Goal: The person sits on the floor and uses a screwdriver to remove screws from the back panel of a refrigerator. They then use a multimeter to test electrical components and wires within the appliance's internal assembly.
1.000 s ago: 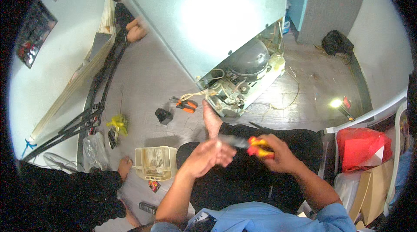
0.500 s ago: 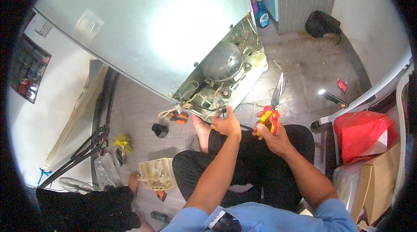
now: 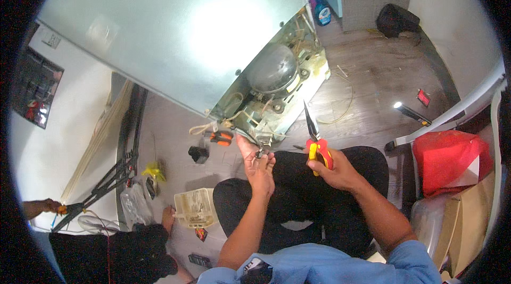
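Observation:
My right hand (image 3: 336,169) is wrapped round the red and yellow handles of long-nose pliers (image 3: 313,130), whose jaws point up and away from me. Between the fingertips of my left hand (image 3: 260,175) is a small dark and metallic part (image 3: 261,152), too small to name. It is just in front of the exposed base of a refrigerator (image 3: 159,34). In the opening sit a black domed compressor (image 3: 272,68) and loose wires (image 3: 234,119). My bare foot (image 3: 246,148) lies beside my left hand.
Orange-and-black tool handles (image 3: 221,138) and a black object (image 3: 198,155) lie on the floor at left, with a cream tray (image 3: 194,209) nearer. Another person's hand (image 3: 50,207) grips something orange. At right are a lit flashlight (image 3: 412,114) and a red bag (image 3: 450,159).
My left hand has drawn back toward me from the refrigerator base, now with the small part in its fingertips. The pliers have swung left and stay in my right hand. Another person's hand has appeared at left.

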Demonstrator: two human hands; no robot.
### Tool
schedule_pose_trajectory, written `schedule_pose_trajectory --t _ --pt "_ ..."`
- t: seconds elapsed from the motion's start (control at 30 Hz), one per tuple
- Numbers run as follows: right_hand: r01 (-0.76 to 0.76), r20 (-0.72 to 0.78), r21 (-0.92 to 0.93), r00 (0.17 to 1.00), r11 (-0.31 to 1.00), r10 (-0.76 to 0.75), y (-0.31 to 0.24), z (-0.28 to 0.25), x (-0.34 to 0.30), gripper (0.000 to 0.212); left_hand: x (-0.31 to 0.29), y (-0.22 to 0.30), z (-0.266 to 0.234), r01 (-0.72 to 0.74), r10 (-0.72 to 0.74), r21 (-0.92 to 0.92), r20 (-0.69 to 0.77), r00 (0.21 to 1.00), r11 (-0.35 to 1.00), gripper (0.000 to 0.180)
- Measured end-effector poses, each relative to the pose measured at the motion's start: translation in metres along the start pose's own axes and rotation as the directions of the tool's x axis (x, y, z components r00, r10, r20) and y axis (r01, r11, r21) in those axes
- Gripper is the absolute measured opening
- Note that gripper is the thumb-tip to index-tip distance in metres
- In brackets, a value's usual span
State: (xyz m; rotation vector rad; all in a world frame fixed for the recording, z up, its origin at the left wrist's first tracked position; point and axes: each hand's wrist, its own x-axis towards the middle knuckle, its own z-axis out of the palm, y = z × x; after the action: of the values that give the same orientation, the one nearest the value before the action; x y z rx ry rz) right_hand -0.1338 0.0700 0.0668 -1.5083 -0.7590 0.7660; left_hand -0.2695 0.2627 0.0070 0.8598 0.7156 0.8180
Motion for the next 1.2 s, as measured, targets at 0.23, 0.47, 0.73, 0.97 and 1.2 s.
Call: schedule_pose_trajectory --t 0.23,0.47,0.73,0.97,1.2 --pt "-0.033 0.287 -0.261 0.952 0.965 0.11 -0.035 0.033 -0.019 0.028 -0.006 0.047 -0.052 -0.099 -0.026 0.537 0.22 0.975 0.838 0.037" --pt "-0.229 0.26 -0.553 0.866 0.801 0.427 -0.049 0.068 -0.031 0.03 -0.017 0.042 -0.076 -0.169 0.068 0.292 0.326 0.943 0.941 0.036" --pt "-0.283 0.227 -0.498 0.87 0.82 0.438 -0.046 0.085 -0.031 0.025 -0.018 0.045 -0.073 -0.014 -0.056 0.225 0.303 0.951 0.974 0.036" --pt "-0.242 0.213 -0.509 0.894 0.826 0.393 -0.04 0.09 -0.033 0.023 -0.017 0.046 -0.074 -0.008 -0.067 0.235 0.311 0.948 0.972 0.039" --pt "-0.24 0.193 -0.541 0.897 0.806 0.397 -0.035 0.087 -0.039 0.025 -0.018 0.043 -0.079 -0.18 0.05 0.291 0.402 0.914 0.94 0.04"
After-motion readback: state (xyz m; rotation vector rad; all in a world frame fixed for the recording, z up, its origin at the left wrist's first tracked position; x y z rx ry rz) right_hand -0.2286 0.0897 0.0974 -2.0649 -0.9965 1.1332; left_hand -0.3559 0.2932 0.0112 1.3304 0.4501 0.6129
